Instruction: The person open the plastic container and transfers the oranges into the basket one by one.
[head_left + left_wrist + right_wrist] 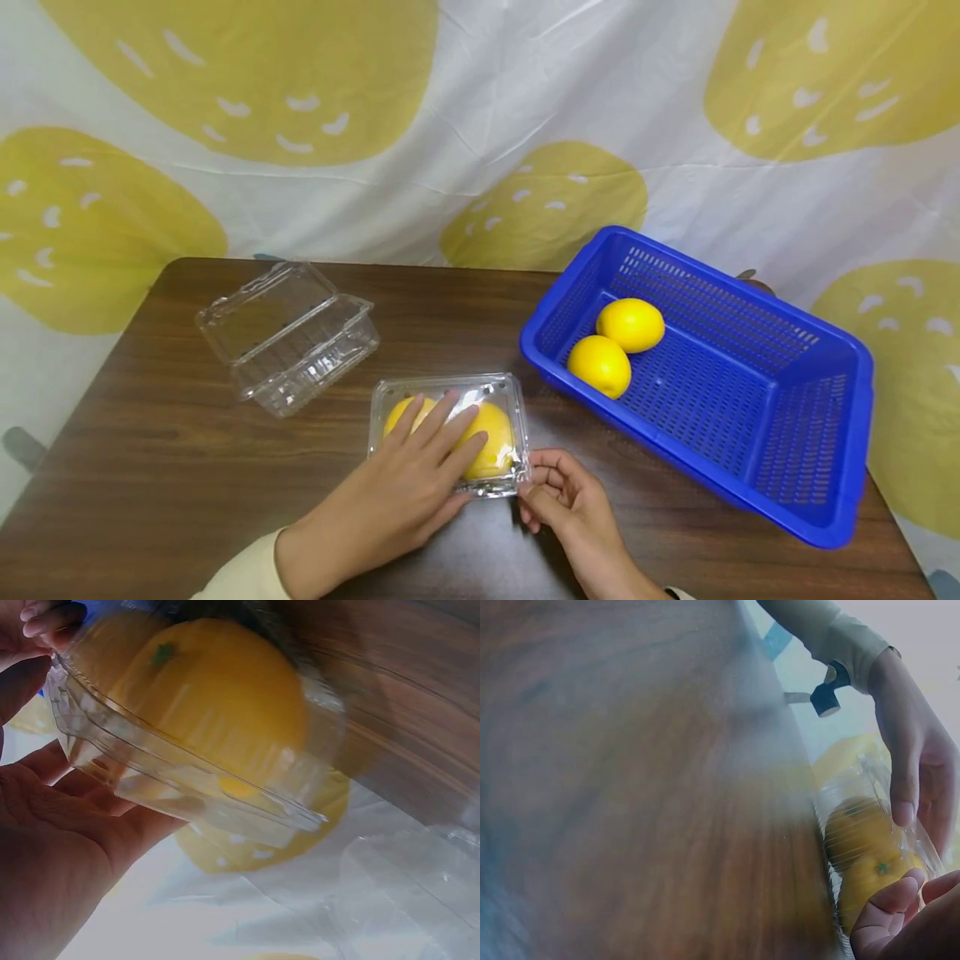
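A clear plastic clamshell box with yellow round fruits, which look like lemons or oranges, lies on the table with its lid down. One fruit shows a green stem end through the plastic. My left hand rests across the lid, fingers stretched out and spread. At the box's near right corner, the thumb and curled fingers of my right hand pinch the rim. The right wrist view has both hands, the right thumb right at the lid's edge and the left hand over the top.
Back left on the brown table, a second clear clamshell stands open. A blue perforated basket at the right holds two yellow fruits, one behind the other. A patterned cloth hangs along the table's back edge.
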Demonstrator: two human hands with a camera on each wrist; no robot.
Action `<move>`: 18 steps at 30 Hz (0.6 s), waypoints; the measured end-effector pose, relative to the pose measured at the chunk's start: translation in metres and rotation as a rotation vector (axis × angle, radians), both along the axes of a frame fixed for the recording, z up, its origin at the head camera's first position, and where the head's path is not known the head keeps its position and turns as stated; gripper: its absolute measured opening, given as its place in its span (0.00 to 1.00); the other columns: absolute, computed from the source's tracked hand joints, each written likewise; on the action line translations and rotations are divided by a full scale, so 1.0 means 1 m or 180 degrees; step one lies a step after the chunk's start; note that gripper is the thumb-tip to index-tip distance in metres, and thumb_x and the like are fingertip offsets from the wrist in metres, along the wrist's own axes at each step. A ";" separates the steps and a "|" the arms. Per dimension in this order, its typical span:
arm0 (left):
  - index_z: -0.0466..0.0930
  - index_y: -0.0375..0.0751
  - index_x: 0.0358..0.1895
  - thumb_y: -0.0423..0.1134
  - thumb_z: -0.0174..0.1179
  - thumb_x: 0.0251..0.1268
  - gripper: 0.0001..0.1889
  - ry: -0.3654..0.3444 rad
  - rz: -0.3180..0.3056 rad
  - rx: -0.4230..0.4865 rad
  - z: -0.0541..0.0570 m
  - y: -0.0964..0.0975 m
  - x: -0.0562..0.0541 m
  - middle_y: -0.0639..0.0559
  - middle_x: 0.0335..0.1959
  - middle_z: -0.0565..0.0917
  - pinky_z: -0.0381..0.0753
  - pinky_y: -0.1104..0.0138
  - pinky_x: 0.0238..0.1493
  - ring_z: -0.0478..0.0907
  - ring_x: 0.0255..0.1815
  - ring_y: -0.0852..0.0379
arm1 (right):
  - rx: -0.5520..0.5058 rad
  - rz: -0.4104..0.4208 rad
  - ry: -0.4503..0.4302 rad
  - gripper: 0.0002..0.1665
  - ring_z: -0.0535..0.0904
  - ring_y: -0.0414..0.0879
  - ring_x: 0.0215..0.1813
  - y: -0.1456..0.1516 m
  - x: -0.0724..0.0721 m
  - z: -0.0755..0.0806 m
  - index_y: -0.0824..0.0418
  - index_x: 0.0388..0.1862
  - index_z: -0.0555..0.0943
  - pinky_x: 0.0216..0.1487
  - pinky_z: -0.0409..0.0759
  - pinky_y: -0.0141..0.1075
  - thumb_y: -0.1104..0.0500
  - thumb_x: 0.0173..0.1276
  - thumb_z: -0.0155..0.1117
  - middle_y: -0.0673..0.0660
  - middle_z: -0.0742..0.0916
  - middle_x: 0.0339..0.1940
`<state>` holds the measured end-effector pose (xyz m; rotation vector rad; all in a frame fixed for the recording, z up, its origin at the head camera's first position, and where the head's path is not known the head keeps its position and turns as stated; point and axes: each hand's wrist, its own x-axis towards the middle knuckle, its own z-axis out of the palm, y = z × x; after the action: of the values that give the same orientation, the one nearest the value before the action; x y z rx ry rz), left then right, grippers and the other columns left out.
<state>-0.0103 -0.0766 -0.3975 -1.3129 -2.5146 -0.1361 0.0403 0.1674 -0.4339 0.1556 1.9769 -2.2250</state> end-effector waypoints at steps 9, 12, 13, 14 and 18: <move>0.78 0.38 0.71 0.54 0.75 0.70 0.34 -0.0034 -0.0074 0.0197 -0.001 -0.017 0.001 0.36 0.76 0.78 0.73 0.37 0.78 0.71 0.80 0.33 | 0.0034 -0.0023 0.0006 0.19 0.81 0.45 0.31 0.000 0.000 0.000 0.78 0.59 0.76 0.33 0.83 0.31 0.73 0.72 0.65 0.62 0.86 0.38; 0.78 0.37 0.72 0.52 0.76 0.69 0.35 -0.0059 -0.0124 0.0188 -0.001 -0.023 0.000 0.35 0.77 0.77 0.73 0.37 0.78 0.70 0.81 0.32 | 0.0049 -0.0032 0.0004 0.18 0.81 0.45 0.31 0.000 0.001 0.000 0.78 0.59 0.76 0.33 0.83 0.31 0.73 0.72 0.65 0.62 0.86 0.38; 0.77 0.36 0.73 0.51 0.76 0.69 0.36 -0.0065 -0.0151 0.0187 0.000 -0.025 0.000 0.34 0.77 0.77 0.73 0.37 0.78 0.70 0.81 0.32 | 0.0052 -0.0036 0.0005 0.18 0.81 0.45 0.31 0.000 0.001 0.000 0.78 0.58 0.76 0.33 0.83 0.31 0.73 0.72 0.65 0.62 0.86 0.38; 0.77 0.36 0.74 0.50 0.77 0.68 0.36 -0.0084 -0.0176 0.0200 0.000 -0.027 0.000 0.34 0.77 0.77 0.72 0.37 0.79 0.70 0.81 0.32 | 0.0053 -0.0040 0.0004 0.18 0.82 0.45 0.31 0.000 0.001 0.000 0.78 0.58 0.76 0.33 0.83 0.31 0.73 0.72 0.65 0.62 0.86 0.38; 0.76 0.36 0.75 0.46 0.78 0.67 0.37 -0.0154 -0.0255 0.0260 0.000 -0.037 0.000 0.32 0.78 0.75 0.73 0.38 0.78 0.69 0.81 0.31 | 0.0049 -0.0034 0.0031 0.19 0.81 0.45 0.31 0.001 0.001 -0.001 0.78 0.59 0.76 0.32 0.83 0.31 0.73 0.72 0.65 0.62 0.86 0.38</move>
<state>-0.0100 -0.1132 -0.3973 -1.3937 -2.4687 -0.2882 0.0410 0.1679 -0.4350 0.1582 2.0034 -2.2216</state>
